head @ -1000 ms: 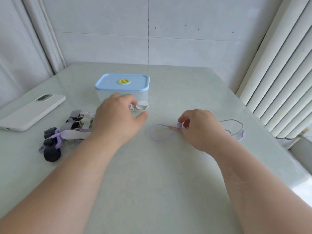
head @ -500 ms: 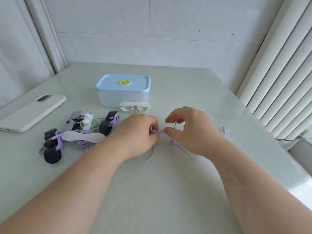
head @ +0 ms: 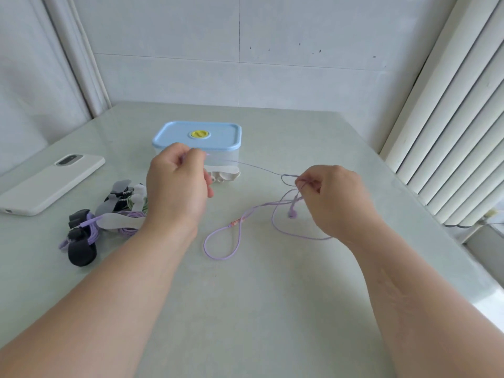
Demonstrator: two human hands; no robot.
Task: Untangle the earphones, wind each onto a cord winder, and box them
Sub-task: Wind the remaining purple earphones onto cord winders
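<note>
A purple earphone cable [head: 234,242] lies in loops on the table's middle. My left hand [head: 177,186] is raised in front of the box and pinches one end of the cable. My right hand [head: 332,197] pinches a small tangle of the same cable, and a thin strand runs taut between the two hands. A purple earbud [head: 292,214] dangles below my right fingers. A clear box with a blue lid [head: 197,137] stands behind, closed. A white cord winder [head: 226,176] lies against its front.
A pile of wound earphones on black, grey and white winders [head: 103,222] lies at the left. A white phone [head: 51,181] rests at the far left. A white radiator [head: 450,137] flanks the table's right edge.
My hands were together at the table's middle; they have since pulled apart, the left rising toward the box, the right moving right. The cable now stretches between them.
</note>
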